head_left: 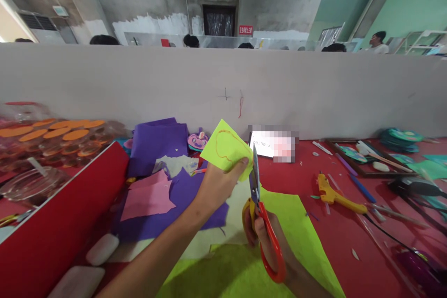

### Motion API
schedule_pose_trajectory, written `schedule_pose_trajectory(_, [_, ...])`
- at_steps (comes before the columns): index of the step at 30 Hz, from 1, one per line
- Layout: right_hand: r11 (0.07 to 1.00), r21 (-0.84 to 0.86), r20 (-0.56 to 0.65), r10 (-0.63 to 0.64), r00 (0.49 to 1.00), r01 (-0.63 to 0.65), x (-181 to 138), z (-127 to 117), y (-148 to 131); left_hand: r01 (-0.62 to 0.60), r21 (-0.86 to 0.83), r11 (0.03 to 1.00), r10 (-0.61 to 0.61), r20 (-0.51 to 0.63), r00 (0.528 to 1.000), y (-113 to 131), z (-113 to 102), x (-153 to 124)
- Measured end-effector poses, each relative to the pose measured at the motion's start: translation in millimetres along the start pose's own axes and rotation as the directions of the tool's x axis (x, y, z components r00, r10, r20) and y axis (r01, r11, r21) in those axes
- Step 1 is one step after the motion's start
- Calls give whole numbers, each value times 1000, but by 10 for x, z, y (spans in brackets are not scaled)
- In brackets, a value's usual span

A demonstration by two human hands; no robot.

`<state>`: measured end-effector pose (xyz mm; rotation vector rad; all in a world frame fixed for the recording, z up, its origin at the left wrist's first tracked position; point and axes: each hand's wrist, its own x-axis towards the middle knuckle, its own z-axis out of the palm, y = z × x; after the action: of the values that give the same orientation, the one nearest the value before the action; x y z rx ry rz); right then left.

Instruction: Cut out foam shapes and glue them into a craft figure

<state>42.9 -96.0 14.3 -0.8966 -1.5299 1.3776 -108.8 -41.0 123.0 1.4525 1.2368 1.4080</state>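
Note:
My left hand pinches a small yellow-green felt piece with an orange outline drawn on it, held up above the table. My right hand grips red-and-yellow-handled scissors. Their blades point up and meet the right edge of the felt piece. Under both hands lies a large lime-green felt sheet on the red table.
Purple felt sheets and pink felt sheets lie at the left, beside a red board and clear jars with orange lids. A yellow glue gun and a tray of teal pieces lie at the right. A grey partition stands behind.

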Motion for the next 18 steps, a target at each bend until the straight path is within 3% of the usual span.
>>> schedule_pose_trajectory(8, [998,59,-45,34,998,-31,8,39,51,47,-28,999,-47,-32,998,-33,-7,-2])
schedule_pose_trajectory(15, [1000,-23,-30,20,999,-20,20,2,87,-14,-59,998,11,-51,999,-108,-36,49])
schedule_pose_trajectory(18, [998,57,-85,33,996,-28,32,31,86,-3,-54,999,1,-41,999,-105,-63,64])
